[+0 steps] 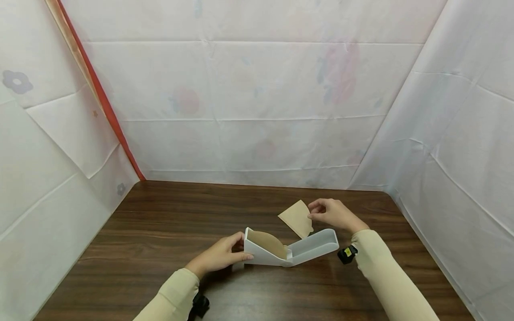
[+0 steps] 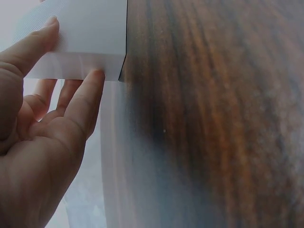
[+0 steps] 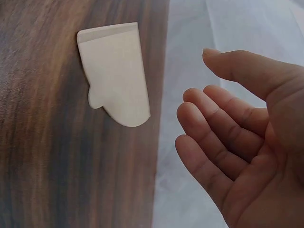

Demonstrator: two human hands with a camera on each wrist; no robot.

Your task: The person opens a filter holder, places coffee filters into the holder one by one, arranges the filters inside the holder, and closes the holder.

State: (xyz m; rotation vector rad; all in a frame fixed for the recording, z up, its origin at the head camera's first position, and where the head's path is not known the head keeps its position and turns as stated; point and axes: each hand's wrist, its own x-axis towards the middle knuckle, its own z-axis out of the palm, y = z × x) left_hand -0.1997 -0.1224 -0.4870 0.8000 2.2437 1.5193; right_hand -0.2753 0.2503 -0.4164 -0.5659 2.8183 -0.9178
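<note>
In the head view, my left hand (image 1: 221, 253) holds the left end of a white coffee filter holder (image 1: 265, 255). Its thumb lies on the front side and the other fingers reach round the end, as the left wrist view also shows. The holder's long lid (image 1: 315, 247) is swung out to the right, and brown paper filters (image 1: 267, 243) stand inside. Behind the lid lies a single cone-shaped coffee filter (image 1: 298, 218) on the table. My right hand (image 1: 331, 213) is beside that filter's right edge, and in the right wrist view its loosely bent fingers (image 3: 194, 121) hold nothing.
Under everything is a dark wood-grain table (image 1: 160, 223). White cloth (image 1: 249, 102) with faint prints hangs behind it and along both sides, and a red strip (image 1: 104, 98) runs down the left back corner. Each wrist carries a small black camera (image 1: 347, 254).
</note>
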